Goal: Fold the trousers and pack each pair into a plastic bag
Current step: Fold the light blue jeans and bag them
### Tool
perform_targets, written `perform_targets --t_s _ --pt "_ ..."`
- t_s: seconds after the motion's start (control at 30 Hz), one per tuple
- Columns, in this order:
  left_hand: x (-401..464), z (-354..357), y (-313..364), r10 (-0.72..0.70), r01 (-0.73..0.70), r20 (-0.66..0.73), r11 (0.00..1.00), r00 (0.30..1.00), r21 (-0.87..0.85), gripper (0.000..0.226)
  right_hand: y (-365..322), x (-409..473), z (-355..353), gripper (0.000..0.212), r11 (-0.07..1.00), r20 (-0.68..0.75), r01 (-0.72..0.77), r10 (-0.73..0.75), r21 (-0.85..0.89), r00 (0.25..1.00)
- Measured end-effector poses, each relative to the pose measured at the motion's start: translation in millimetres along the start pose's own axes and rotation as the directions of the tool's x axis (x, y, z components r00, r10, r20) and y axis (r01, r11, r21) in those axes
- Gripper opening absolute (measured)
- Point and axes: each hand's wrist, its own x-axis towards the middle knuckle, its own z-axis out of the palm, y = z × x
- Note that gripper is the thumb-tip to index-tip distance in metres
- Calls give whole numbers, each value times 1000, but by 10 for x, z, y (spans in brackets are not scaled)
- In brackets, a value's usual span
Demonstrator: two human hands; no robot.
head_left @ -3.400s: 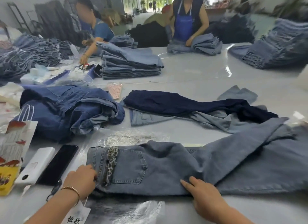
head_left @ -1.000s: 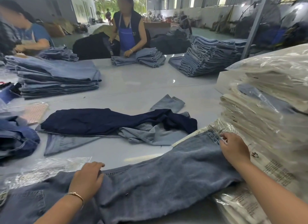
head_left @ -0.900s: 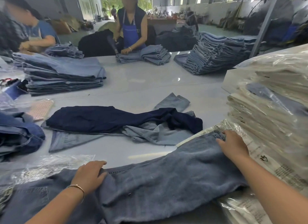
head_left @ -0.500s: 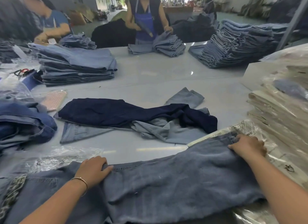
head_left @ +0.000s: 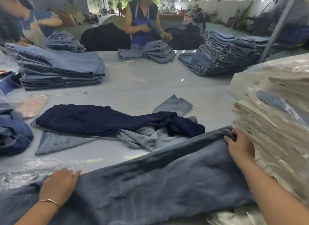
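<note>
jeans (head_left: pixel 158 188) waist cut off, fingertips tucked under

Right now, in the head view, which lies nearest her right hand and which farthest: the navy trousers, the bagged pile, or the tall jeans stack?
From the right hand:
1. Bagged pile, just right of it.
2. Navy trousers, left, mid-table.
3. Tall jeans stack, at the far edge.
</note>
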Motion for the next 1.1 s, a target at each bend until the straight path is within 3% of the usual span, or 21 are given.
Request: perform_targets --t_s 0.1,0.17,0.23,0.3,0.37,0.43,0.53,0.57,0.63,0.73,0.8,0.97,1.1 --pt "12 -56 113 -97 96 -20 994 995 -47 41 -87 28 61 12 997 -149 48 -57 -62 987" --pt "2 -100 190 -157 138 -100 975 983 -176 34 -129 28 128 11 988 -177 86 -108 -127 978" --pt "-61 -107 261 -163 87 -268 958 949 -275 35 -131 29 178 13 971 -145 80 -115 -226 983" --pt "-183 -88 372 -32 -74 -367 960 930 -271 62 -184 -67 235 31 945 -96 92 -128 -315 987" --pt "-354 -67 554 148 -203 -231 951 962 -235 84 -286 -268 338 56 924 -12 244 -259 -294 966" --pt "-447 42 687 257 -253 -9 947 966 -195 108 -318 -505 506 68 841 205 434 -386 -323 900" --pt "-446 225 704 183 -164 121 976 976 -146 125 -135 -723 728 68 780 513 479 -241 -402 824" --pt "-449 189 705 173 -150 129 974 977 -168 125 -88 -732 739 68 788 541 458 -194 -410 818" --pt "-508 75 708 161 -151 17 954 987 -260 117 -66 -728 721 67 784 542 456 -186 -420 819" --pt "-699 -73 615 171 -204 -114 887 979 -414 80 -87 -743 639 65 813 499 423 -193 -401 845" --pt "-833 -121 613 250 -274 -111 862 962 -426 61 -52 -756 531 64 836 421 373 -194 -402 886" --pt "-1033 -66 657 310 -350 -165 850 936 -394 51 92 -815 138 66 827 231 180 -62 -532 971" --pt "-1067 -159 745 379 -413 -165 837 911 -360 52 218 -866 -172 67 850 174 34 68 -525 982"
